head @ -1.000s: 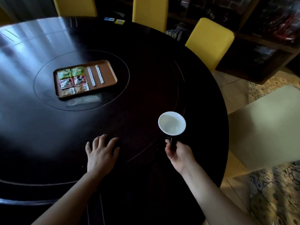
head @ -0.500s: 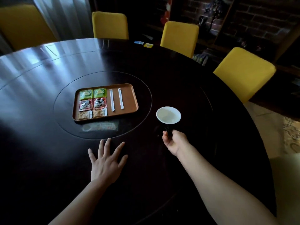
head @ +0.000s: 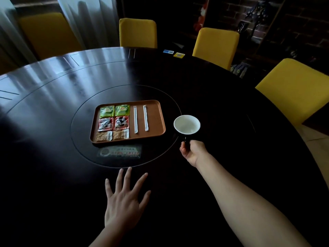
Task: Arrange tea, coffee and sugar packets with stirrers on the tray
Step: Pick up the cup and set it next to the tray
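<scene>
A brown tray lies on the table's centre disc. On its left side sit two green tea packets, two red coffee packets and two tan sugar packets, in rows. Two white wrapped stirrers lie parallel on its right side. My right hand grips the handle of a dark cup with a white inside, held just right of the tray. My left hand rests flat on the table, fingers spread, nearer to me than the tray.
The round dark table has a label under the disc glass in front of the tray. Blue and yellow cards lie at the far edge. Yellow chairs stand around the far and right sides.
My right hand has carried the cup forward and left, from near the table's right edge to beside the tray. My view has lifted and shifted. The left hand stays flat on the table.
</scene>
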Motion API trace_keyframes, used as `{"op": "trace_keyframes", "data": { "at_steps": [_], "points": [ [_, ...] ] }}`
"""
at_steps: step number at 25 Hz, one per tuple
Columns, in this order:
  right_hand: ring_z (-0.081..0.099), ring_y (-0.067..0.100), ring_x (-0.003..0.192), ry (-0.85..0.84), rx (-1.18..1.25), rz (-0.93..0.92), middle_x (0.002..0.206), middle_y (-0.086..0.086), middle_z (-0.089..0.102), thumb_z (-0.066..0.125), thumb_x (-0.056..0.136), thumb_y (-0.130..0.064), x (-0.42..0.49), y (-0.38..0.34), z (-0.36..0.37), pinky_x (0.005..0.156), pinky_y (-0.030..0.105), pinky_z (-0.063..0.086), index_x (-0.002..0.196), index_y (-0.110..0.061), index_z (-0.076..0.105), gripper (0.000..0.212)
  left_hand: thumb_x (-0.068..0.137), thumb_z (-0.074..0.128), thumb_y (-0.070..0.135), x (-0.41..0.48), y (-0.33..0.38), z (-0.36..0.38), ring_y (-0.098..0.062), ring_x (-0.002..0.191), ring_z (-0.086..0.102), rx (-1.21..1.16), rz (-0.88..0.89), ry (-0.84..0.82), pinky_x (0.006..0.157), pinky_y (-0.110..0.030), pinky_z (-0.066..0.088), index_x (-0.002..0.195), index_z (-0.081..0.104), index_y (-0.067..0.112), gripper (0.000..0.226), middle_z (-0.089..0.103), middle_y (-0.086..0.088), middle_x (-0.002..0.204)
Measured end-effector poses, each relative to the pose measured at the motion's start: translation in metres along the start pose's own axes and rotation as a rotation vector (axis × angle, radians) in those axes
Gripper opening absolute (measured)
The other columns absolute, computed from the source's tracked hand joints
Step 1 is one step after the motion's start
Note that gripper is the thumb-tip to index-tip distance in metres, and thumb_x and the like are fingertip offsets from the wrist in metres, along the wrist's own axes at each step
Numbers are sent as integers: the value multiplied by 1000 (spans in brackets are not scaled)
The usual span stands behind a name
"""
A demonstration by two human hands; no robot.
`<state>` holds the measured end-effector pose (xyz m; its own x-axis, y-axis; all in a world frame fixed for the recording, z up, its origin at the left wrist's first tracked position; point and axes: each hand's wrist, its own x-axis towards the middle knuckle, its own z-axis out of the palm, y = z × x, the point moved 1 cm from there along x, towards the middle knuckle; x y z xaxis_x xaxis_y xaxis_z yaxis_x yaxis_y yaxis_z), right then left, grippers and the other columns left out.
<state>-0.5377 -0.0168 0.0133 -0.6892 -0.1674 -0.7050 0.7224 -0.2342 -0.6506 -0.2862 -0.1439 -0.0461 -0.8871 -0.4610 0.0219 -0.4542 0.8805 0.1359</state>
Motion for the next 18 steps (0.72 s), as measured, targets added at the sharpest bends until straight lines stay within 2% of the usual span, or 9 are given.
{"op": "trace_keyframes", "data": {
  "at_steps": [5,9,12,14,16,18],
  "points": [
    [63,29,54,67,-249,-136,70,20,62,22,96,-3,1,8,-5,39,27,53,119,-4,46,33,89,28,73,1,1,-1,-29,152,12,0,-2,11,116,-66,7,146,29,53,61,30,-7,161],
    [68,33,54,58,-292,-183,79,29,70,31,97,-5,-10,8,-23,47,35,58,110,3,52,26,89,25,73,-1,0,-3,-28,152,7,0,-6,-1,117,-66,5,147,25,54,61,26,-7,162],
    [65,25,55,33,-491,-332,88,23,72,51,93,-14,-20,3,-36,55,40,61,106,-2,62,21,89,22,73,6,3,-5,-28,153,3,-6,-7,7,117,-65,2,148,22,54,62,22,-7,164],
    [66,21,51,53,-700,-458,81,14,73,65,86,-32,-20,5,-31,56,40,62,96,-9,66,26,89,21,74,7,2,-11,-28,153,1,-14,-6,-11,117,-65,0,148,21,54,62,20,-6,164],
    [68,20,47,110,-924,-522,71,6,73,69,80,-50,-15,9,-14,54,39,63,86,-14,64,38,89,21,74,6,-2,-11,-27,153,-1,-8,-16,-11,117,-65,-2,148,20,55,62,18,-6,165],
    [69,22,46,151,-1053,-549,71,5,73,67,82,-52,-13,19,1,52,39,62,80,-14,61,39,89,22,74,-2,-7,-11,-27,153,-2,-16,-46,-54,117,-65,-3,148,20,54,62,16,-5,165]
  ]
}}
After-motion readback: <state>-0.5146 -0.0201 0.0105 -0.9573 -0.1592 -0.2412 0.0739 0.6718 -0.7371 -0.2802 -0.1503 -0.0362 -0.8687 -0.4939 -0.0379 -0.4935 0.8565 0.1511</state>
